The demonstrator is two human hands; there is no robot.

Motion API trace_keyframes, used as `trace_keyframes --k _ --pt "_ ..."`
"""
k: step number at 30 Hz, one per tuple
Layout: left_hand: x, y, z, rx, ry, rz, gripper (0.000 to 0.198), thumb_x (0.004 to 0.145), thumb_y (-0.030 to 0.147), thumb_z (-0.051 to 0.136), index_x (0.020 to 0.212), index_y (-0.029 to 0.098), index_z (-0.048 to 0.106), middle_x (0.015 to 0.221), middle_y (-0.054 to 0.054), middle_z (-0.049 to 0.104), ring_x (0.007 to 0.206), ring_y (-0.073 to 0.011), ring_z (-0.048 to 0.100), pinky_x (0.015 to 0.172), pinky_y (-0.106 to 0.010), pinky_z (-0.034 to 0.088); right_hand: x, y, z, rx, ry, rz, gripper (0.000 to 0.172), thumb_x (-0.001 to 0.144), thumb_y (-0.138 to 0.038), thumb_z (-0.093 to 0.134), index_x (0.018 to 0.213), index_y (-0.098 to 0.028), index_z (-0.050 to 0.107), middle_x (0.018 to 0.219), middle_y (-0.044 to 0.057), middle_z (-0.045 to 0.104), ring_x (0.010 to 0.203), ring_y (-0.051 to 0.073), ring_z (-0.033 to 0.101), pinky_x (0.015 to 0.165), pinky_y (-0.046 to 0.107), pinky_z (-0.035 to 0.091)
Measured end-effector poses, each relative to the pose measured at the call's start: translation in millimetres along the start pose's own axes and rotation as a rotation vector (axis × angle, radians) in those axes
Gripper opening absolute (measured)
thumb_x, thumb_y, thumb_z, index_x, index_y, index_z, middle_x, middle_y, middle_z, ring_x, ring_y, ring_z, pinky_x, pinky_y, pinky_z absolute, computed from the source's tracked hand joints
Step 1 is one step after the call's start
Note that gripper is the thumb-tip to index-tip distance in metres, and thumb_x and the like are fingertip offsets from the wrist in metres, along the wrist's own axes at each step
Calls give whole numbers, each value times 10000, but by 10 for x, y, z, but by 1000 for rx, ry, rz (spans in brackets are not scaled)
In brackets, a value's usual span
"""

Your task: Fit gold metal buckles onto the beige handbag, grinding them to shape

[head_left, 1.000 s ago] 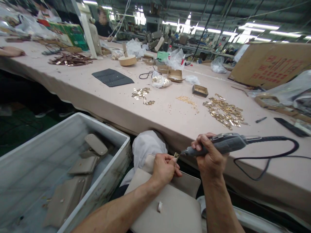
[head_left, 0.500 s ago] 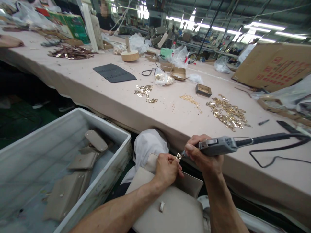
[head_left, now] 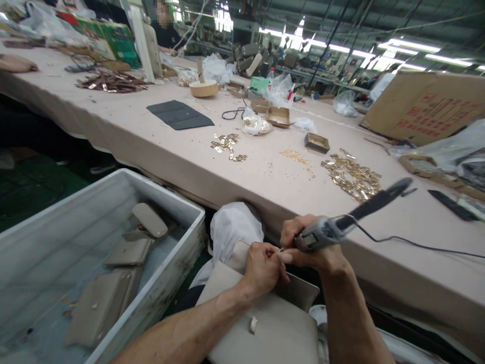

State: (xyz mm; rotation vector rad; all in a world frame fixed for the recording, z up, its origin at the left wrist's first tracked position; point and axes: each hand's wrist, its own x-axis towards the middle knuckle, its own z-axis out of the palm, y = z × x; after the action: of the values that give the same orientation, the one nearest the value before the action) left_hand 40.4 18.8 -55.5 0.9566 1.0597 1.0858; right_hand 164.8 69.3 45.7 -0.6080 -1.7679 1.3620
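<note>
My left hand (head_left: 262, 267) is closed with its fingertips pinching a small gold metal plate (head_left: 281, 249), of which only a thin edge shows. Wrapped around a grey electric screwdriver (head_left: 321, 234) is my right hand (head_left: 314, 255), its thumb reaching to the plate beside my left fingertips. The tool's tip is hidden behind my right hand. A beige bag (head_left: 280, 331) lies on my lap under both hands, with a small white tab (head_left: 253, 325) on its face and a flap (head_left: 297, 290) sticking out behind my left hand.
A white bin (head_left: 162, 189) with several beige bag pieces (head_left: 102, 298) stands at left. On the table (head_left: 257, 184) lie gold plates (head_left: 352, 174), tiny gold pieces (head_left: 297, 155), a small box (head_left: 317, 142) and a black sheet (head_left: 180, 115). The tool's cable (head_left: 417, 239) runs right. Another person (head_left: 166, 30) is behind.
The screwdriver has swung so its rear and cable point up and away. My right thumb has come to the plate, which has turned from face-on to nearly edge-on.
</note>
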Motion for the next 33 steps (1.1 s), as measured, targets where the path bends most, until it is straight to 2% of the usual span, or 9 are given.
trace_keyframes --k 2,6,9,12,18,23,27,30,33 --pt "-5 9 11 -65 -8 -29 274 870 283 587 621 179 636 463 -33 660 409 -171 633 421 -217 392 -10 -121 -58 90 16 -146 188 745 -184 901 857 -184 750 710 35 669 574 151 567 512 278 445" --pt "-68 2 17 4 5 -16 251 946 337 560 780 175 655 481 -19 670 426 -175 660 426 -206 387 -39 -347 -225 243 221 -356 167 796 -256 839 908 -190 733 663 0 602 475 121 504 473 285 428" --pt "-141 -9 19 200 34 50 147 931 312 617 962 187 688 523 -6 695 486 -198 702 459 -219 432 -76 -398 -301 271 402 -326 164 777 -254 838 872 -207 713 660 -26 553 433 84 422 473 277 395" --pt "-166 -13 35 341 64 103 131 941 289 605 958 198 697 519 -13 687 532 -215 724 494 -236 458 -110 -359 -303 297 528 -278 177 760 -275 856 841 -229 706 662 -40 519 432 73 361 475 272 368" --pt "-114 10 60 394 85 67 182 964 291 546 919 198 696 478 -11 654 492 -213 702 509 -245 480 -103 -252 -303 362 620 -257 183 755 -249 854 844 -214 697 700 -36 519 480 74 370 502 262 388" --pt "-95 -20 56 380 86 53 206 978 331 529 908 193 665 502 -10 639 467 -207 696 427 -225 405 -5 -166 -427 441 712 -288 194 756 -208 839 857 -178 676 741 -31 549 501 62 394 525 241 441" --pt "-31 -112 34 185 1 8 266 972 406 548 921 164 646 576 -16 668 417 -183 672 367 -199 330 206 16 -697 617 890 -234 250 733 -132 811 807 -164 574 765 -38 561 523 52 429 544 223 489" --pt "18 -157 5 8 -68 -25 384 947 526 568 864 154 614 482 14 592 375 -179 634 380 -197 383 453 197 -1007 760 1038 -183 235 746 -73 734 825 -168 534 773 -48 561 507 39 433 540 209 502" --pt "32 -165 -22 -82 -60 -30 443 892 588 637 850 148 603 505 17 590 362 -170 617 379 -207 419 728 392 -1296 846 1140 -119 208 782 -28 642 841 -173 506 756 -64 539 497 33 453 531 189 496"
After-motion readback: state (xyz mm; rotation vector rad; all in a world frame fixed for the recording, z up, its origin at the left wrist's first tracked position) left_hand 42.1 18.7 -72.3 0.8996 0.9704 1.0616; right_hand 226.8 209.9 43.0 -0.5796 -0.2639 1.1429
